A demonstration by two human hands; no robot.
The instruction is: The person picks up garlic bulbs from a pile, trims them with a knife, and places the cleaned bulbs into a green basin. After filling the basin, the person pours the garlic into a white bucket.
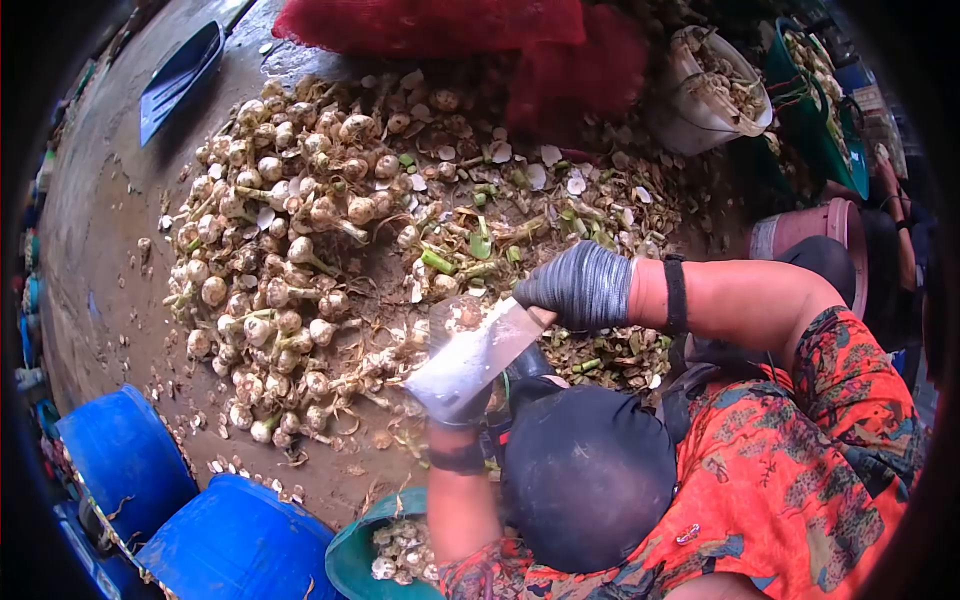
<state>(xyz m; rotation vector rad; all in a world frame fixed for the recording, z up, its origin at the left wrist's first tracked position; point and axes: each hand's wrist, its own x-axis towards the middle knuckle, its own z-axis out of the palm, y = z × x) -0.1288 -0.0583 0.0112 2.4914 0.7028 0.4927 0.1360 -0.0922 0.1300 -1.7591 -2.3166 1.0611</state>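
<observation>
My right hand (582, 285), in a grey striped glove, is closed around the wooden handle of a broad-bladed cleaver (475, 357). The blade slants down to the left, across the front of my left hand (440, 335). This gloved hand is blurred and partly hidden, its fingers closed about a garlic bulb (463, 315) near the upper edge of the blade. Beyond both hands lies a large heap of garlic bulbs (300, 250) with stems, roots and soil on them. Cut green stems (438, 262) and pale trimmings lie just past the cleaver.
Blue tubs (235, 540) stand at lower left, beside a green basin (350, 555) holding bulbs. A blue dustpan (180, 85) and red mesh sack (430, 25) lie at the top. A white bucket (700, 110) of trimmings is upper right. Another person's arm (890, 185) shows far right.
</observation>
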